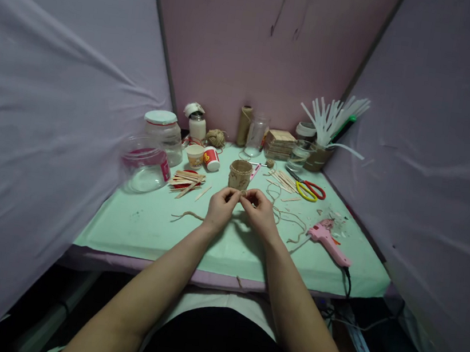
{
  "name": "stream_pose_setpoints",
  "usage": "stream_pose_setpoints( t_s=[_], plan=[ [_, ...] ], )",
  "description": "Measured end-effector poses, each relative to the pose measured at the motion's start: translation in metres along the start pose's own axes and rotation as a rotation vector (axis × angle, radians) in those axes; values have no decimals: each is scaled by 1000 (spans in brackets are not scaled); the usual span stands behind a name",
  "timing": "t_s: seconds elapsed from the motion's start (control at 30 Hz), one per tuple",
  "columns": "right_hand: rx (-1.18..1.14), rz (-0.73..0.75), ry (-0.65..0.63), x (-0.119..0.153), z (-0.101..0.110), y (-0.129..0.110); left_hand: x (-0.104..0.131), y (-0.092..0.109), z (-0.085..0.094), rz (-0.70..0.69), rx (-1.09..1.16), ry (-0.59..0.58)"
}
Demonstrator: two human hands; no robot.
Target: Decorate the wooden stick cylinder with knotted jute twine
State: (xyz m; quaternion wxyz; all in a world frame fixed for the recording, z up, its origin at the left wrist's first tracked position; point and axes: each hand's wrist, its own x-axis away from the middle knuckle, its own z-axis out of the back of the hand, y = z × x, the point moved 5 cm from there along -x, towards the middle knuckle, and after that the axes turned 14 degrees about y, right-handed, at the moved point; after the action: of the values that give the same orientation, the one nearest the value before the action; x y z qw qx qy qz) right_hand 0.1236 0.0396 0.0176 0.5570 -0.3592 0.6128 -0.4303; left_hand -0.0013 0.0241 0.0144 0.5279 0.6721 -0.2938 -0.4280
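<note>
My left hand (221, 206) and my right hand (259, 213) meet fingertip to fingertip over the middle of the table. Both are closed in a pinch on a small bit of brown twine (243, 193), mostly hidden by the fingers. A loose twine end (189, 214) lies on the cloth left of my left hand. More thin twine (294, 218) trails in loops to the right of my right hand. Just beyond the fingertips stands a small brown cup (239, 175), upright, with a braided-looking rim; its base is partly hidden by my hands.
A pink glue gun (330, 243) with a black cord lies at right. Behind are scissors (309, 189), wooden sticks (186, 182), paper cups (211, 159), and clear jars (144, 173). Glue sticks (333, 117) stand in a holder. Fabric walls enclose both sides.
</note>
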Motion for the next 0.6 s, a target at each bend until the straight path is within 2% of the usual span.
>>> stream_pose_setpoints(
  t_s=[0.1,0.3,0.47,0.6],
  plan=[
    [-35,-59,19,-2,2,4,1,2,1,-86,-86,-9],
    [-14,-163,92,-4,9,8,-1,-9,-6,-40,-105,-117],
    [3,-174,144,-5,13,12,1,-10,-7,-52,-159,-145],
    [19,-160,272,-8,23,16,2,-8,-6,-101,-245,-151]
  ],
)
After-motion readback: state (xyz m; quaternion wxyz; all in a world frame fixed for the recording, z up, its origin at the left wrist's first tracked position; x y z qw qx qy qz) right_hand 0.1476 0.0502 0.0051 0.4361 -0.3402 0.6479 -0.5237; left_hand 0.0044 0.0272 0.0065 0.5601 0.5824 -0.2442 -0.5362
